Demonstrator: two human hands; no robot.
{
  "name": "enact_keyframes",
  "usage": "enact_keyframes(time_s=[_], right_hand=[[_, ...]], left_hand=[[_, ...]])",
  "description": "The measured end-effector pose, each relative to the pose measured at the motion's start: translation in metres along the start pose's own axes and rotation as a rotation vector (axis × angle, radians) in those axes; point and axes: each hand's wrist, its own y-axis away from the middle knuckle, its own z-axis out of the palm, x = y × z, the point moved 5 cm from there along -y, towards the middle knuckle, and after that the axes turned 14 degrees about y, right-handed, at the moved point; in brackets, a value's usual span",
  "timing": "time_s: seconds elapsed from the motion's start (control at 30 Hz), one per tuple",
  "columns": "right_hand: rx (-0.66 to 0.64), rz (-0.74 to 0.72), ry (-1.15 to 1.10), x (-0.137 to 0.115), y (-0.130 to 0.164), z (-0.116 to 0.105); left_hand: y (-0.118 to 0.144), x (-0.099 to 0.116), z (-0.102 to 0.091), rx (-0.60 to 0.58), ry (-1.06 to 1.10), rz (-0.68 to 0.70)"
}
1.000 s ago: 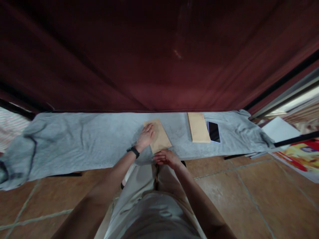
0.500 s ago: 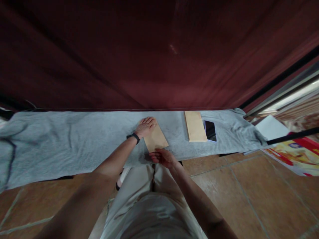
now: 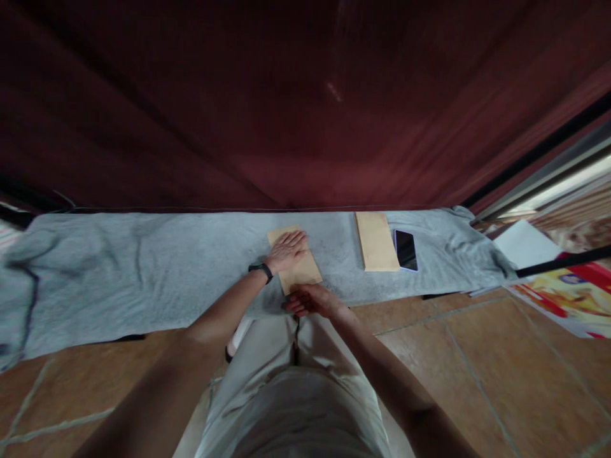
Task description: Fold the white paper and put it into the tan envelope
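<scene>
A tan paper envelope point(image 3: 301, 272) lies slightly tilted on the grey cloth in front of me. My left hand point(image 3: 286, 252), with a black band on its wrist, rests flat on the envelope's upper part, fingers stretched out. At the near edge, my right hand point(image 3: 312, 300) has its thumb along the paper and its fingers curled below. The hand hides part of that edge, so the exact grip is hard to see. Farther right lies a thicker tan stack of similar paper envelopes point(image 3: 377, 243).
A phone point(image 3: 405, 250) lies beside the stack. Grey cloth point(image 3: 205, 254) covers the long narrow bench, backed by a dark red surface point(image 3: 286, 127). At right are a white sheet or box point(image 3: 527, 245), a colourful printed package point(image 3: 573, 296) and a black bar point(image 3: 563, 261).
My left hand has slid down and a little right over the envelope, uncovering its top edge. The right hand stays at the near edge. The view has shifted slightly.
</scene>
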Motion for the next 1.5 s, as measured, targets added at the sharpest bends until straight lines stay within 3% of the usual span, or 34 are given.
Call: enact_keyframes(time_s=[0.1, 0.2, 0.6, 0.7, 0.87, 0.93, 1.03, 1.2, 1.33, 1.5], right_hand=[[-0.067, 0.043, -0.077, 0.010, 0.002, -0.001], [-0.071, -0.025, -0.121, 0.015, 0.003, -0.004], [-0.002, -0.108, -0.108, 0.030, 0.030, -0.024], [0.107, -0.161, -0.140, 0.027, 0.034, -0.038], [0.433, -0.441, -0.138, 0.008, 0.034, -0.065], [0.518, -0.530, -0.031, 0.001, 0.035, -0.070], [0.558, -0.650, 0.331, -0.010, 0.034, -0.065], [0.410, -0.829, 0.980, -0.017, 0.020, -0.036], [0.365, -0.806, 1.351, -0.021, 0.000, -0.024], [0.410, -0.767, 1.571, -0.043, -0.025, -0.026]], left_hand=[[0.007, 0.008, 0.004, -0.011, -0.005, 0.032], [0.015, 0.016, 0.010, -0.031, -0.024, 0.049], [0.060, 0.062, 0.026, -0.075, -0.030, 0.203], [0.071, 0.069, 0.029, -0.072, -0.016, 0.238], [0.093, 0.082, 0.033, -0.039, -0.021, 0.303], [0.104, 0.088, 0.034, -0.023, -0.032, 0.316], [0.118, 0.096, 0.038, 0.006, -0.044, 0.309], [0.130, 0.098, 0.046, 0.042, -0.052, 0.246], [0.133, 0.097, 0.052, 0.038, -0.061, 0.204], [0.138, 0.100, 0.052, 0.031, -0.077, 0.209]])
